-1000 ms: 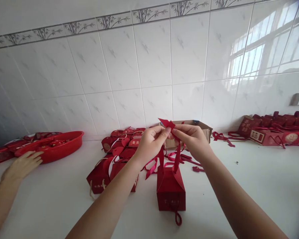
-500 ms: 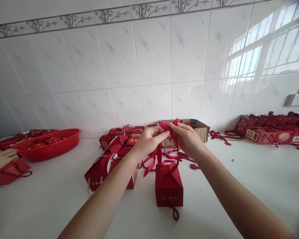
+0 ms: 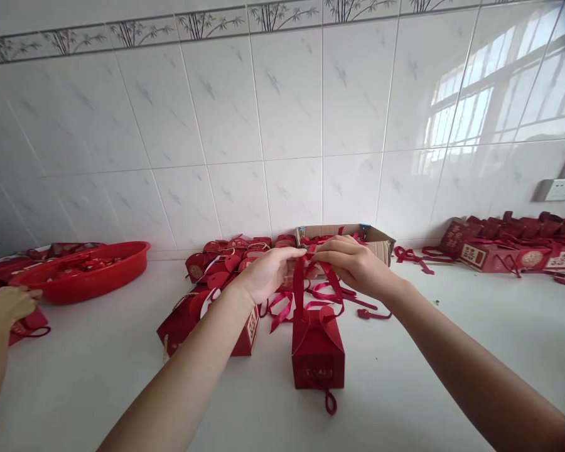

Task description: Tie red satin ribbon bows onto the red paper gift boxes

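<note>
A small red gift box (image 3: 318, 358) stands upright on the white table, a cord loop hanging from its front. From its folded top rises a red ribbon (image 3: 298, 289), its two sides drawn up to my hands. My left hand (image 3: 274, 271) pinches the ribbon between thumb and fingers. Close against it, my right hand (image 3: 351, 263) has its fingers bent over the ribbon's upper part, and they hide where the strands meet. Both hands are above the box, apart from its walls.
Several red gift boxes (image 3: 188, 320) crowd left of my box. Behind stands a cardboard carton (image 3: 381, 248). Loose ribbons (image 3: 282, 311) lie between. At left, a co-worker's hand (image 3: 9, 304) is by a red basin (image 3: 122, 267). More boxes (image 3: 494, 257) line the right.
My right hand has turned so its back shows and its fingers fold over the ribbon. The ribbon tips that stuck up are now covered. The co-worker's hand has shifted over its box.
</note>
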Tool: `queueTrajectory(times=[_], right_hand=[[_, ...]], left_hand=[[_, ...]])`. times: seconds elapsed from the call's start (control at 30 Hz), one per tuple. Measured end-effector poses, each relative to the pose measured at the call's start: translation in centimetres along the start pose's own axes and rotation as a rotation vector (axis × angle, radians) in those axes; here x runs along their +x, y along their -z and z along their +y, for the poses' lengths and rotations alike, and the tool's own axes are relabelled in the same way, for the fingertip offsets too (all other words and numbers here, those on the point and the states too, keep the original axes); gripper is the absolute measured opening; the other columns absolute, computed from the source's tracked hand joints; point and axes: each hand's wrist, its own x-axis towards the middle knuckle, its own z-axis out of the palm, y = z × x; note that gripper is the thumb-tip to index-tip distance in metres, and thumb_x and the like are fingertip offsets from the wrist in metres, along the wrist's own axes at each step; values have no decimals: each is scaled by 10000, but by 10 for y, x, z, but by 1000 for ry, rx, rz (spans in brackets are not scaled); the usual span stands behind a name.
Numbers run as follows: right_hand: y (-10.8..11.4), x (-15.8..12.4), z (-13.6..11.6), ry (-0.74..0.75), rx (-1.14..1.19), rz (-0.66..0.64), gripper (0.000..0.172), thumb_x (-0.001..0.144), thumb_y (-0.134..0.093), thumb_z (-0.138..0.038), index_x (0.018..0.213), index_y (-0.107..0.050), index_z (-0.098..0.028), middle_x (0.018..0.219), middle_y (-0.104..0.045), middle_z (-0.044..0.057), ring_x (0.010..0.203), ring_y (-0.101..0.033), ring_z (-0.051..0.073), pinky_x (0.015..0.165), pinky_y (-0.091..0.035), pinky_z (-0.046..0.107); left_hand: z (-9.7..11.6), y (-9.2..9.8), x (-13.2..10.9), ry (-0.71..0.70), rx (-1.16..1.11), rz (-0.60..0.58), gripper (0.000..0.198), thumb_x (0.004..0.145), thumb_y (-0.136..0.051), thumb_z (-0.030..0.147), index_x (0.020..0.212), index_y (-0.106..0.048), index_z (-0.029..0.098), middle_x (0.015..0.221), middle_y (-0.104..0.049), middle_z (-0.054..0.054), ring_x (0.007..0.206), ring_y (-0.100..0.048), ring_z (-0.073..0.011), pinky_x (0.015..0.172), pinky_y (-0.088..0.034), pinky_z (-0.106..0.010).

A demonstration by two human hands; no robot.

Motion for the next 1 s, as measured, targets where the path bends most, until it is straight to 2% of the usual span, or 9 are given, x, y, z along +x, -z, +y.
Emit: queueTrajectory(times=[0.17,0.27,0.37,0.5,0.67,0.77,0.83,0.9,1.0], right_hand=[[-5,-2,-4,-124,96,130,283,927,-414,-191,1070,-654,-235,1040,-673,78,958,-610,213,809,-494,399],[-7,-6,-11,-364,213,289,234,916,-464,-276,976,-687,-238,1016,-683,63,982,-612,216,826,-496,369],[-2,-22,-19,-631,221,336,281,897,-491,-378,797,-694,-211,800,-678,47,822,-627,215,688,-490,322],[13,-67,-23,-834,114,200,375,856,-508,-481,688,-675,-190,592,-594,22,584,-549,178,507,-410,282],[32,-138,-21,-1001,6,-94,392,840,-506,-507,620,-632,-208,560,-576,20,518,-492,164,459,-381,283],[35,-163,-18,-1039,-9,-258,395,862,-464,-503,638,-620,-218,623,-610,35,559,-534,180,508,-433,306],[33,-164,-16,-1015,-50,-268,340,863,-468,-489,768,-662,-226,839,-666,70,709,-603,217,595,-483,333],[29,-154,-17,-994,-136,-184,327,849,-496,-482,982,-664,-234,1104,-627,105,909,-613,265,688,-507,369],[17,-126,-22,-979,-117,-86,381,855,-490,-483,1120,-605,-235,1211,-572,115,995,-600,270,719,-519,368]], left_hand=[[-3,-4,-8,-222,441,154,286,782,-575,426,732,-715,181,820,-711,-78,847,-635,-242,782,-464,-355],[-8,-6,-16,-480,936,411,257,802,-563,425,784,-722,225,910,-728,-59,935,-620,-262,895,-382,-420],[-13,1,-30,-622,1331,550,224,836,-533,388,817,-714,257,955,-734,-34,946,-624,-249,973,-253,-461],[-20,31,-57,-498,1584,553,248,843,-511,417,807,-713,277,936,-740,-35,889,-639,-251,916,-264,-442],[-34,84,-94,-279,1744,512,273,795,-534,471,830,-731,284,840,-739,-73,793,-646,-266,778,-344,-380],[-42,98,-107,-179,1758,467,288,804,-519,478,769,-734,290,785,-736,-63,750,-649,-258,756,-354,-379],[-44,93,-108,-202,1760,457,298,804,-524,474,686,-716,279,832,-737,-67,856,-643,-288,794,-352,-402],[-44,76,-104,-294,1753,488,278,797,-544,450,650,-686,262,951,-725,-68,1015,-594,-333,873,-325,-455],[-44,40,-92,-440,1640,468,173,826,-514,330,741,-635,241,1080,-673,-47,1122,-530,-313,961,-282,-492]])
